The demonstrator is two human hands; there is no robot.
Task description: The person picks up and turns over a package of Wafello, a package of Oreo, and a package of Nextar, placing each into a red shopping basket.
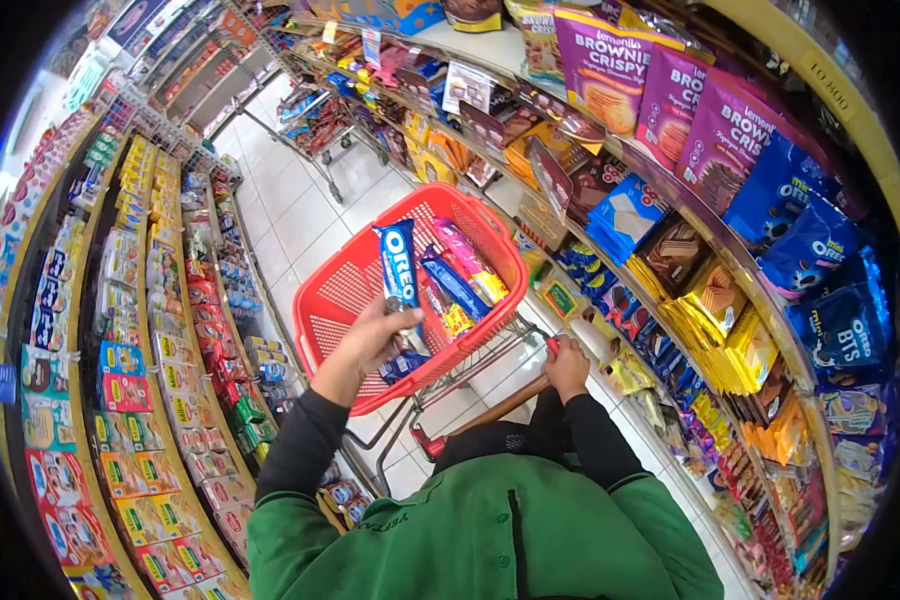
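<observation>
My left hand (375, 340) is closed around the lower end of a blue Oreo biscuit pack (398, 262), held upright over the red shopping basket (320, 345). Inside the basket lie a second long blue pack (455, 285), a pink pack (462, 248), a yellow-and-red pack (454, 318) and another blue pack (400, 367) partly hidden by my hand. The basket rests on a metal cart frame (395, 425). My right hand (567, 367) is closed on the right end of the cart's brown handle (500, 403), beside a red end piece.
Shelves of boxed and packaged goods (135, 470) line the left side. On the right, shelves hold purple Brownie Crispy bags (610, 65), blue mini Oreo bags (805, 245) and yellow packs (735, 345). Another loaded cart (315, 120) stands farther along the tiled aisle (305, 215).
</observation>
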